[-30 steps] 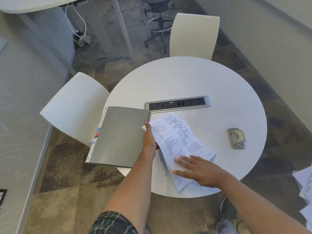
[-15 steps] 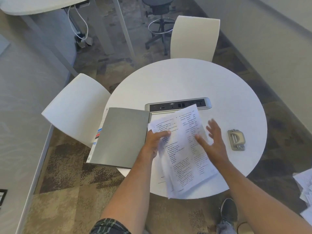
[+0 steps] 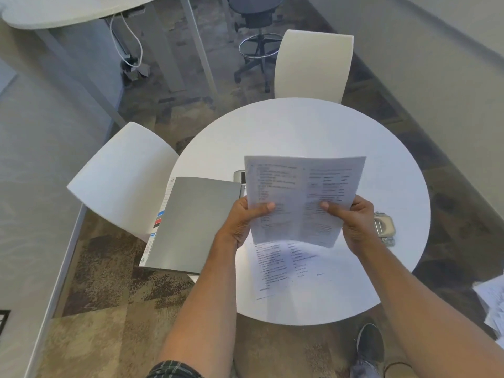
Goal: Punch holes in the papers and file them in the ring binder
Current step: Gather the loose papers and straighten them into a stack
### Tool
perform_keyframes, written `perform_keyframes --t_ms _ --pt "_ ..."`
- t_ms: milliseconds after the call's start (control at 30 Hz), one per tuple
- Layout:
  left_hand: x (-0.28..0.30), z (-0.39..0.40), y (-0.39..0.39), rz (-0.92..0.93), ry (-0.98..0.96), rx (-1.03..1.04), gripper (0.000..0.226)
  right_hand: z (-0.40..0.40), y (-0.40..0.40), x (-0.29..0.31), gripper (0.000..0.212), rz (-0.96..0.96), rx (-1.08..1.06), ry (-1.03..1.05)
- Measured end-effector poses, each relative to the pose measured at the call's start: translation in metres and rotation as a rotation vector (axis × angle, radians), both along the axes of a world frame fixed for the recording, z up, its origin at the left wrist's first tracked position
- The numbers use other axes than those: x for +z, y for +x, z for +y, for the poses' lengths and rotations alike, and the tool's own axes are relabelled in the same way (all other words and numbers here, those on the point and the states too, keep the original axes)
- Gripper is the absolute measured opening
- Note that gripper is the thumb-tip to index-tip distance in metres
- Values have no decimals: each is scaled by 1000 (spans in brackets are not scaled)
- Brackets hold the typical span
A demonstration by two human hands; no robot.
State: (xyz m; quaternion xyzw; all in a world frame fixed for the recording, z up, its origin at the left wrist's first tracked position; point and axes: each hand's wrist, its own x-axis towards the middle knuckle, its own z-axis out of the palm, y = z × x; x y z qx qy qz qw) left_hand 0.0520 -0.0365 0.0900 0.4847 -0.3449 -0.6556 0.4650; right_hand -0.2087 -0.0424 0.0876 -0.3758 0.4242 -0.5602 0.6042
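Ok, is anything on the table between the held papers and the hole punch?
Nothing visible. Both the left hand and right hand hold the papers above the table, and the hole punch sits just right of the right hand, partly hidden behind it.

hands 2 (image 3: 240, 219) – binder 1 (image 3: 193, 225) – hole punch 1 (image 3: 384, 227) – white chairs 2 (image 3: 122, 181) – round table 1 (image 3: 300, 126)

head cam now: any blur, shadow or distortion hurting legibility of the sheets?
Head view: held papers are motion-blurred and shaded, their print unreadable; the sheet on the table is sharper, with their shadow across its top; wide-angle bend curves the table rim and walls; no strong glare.
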Motion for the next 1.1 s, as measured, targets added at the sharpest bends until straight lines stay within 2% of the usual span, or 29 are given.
perform_keyframes --t_ms 33,133,200,300,367,433,567,633,700,767,967,1100 --pt "-6 4 0 -32 22 5 73 2 0 -1 28 22 18 -7" --pt "-23 16 -2 -123 94 44 42 12 1 -18 30 218 133 64" --pt "-33 22 -3 -123 131 36 35 16 0 -30 25 330 173 137" --pt "-39 22 -4 -127 190 78 20 18 1 -36 13 333 92 176" --pt "-47 21 -6 -184 285 197 18 15 0 -36 12 369 13 187" --pt "-60 26 -7 -400 362 306 27 14 -4 -41 12 449 -44 226" --pt "-94 53 -18 -1053 464 221 52 18 -19 -61 21 568 -72 272" --pt "-101 64 -30 -1257 522 174 79 24 -25 -70 20 598 -72 299" --pt "-100 72 -40 -1375 515 130 92 28 -30 -77 17 652 -54 319" --pt "-99 73 -48 -1418 515 114 91 33 -34 -83 18 709 -32 336" --pt "-94 61 -57 -1370 561 98 72 41 -41 -93 20 769 -10 387" --pt "-96 55 -55 -1246 633 129 60 43 -41 -92 19 798 18 418"
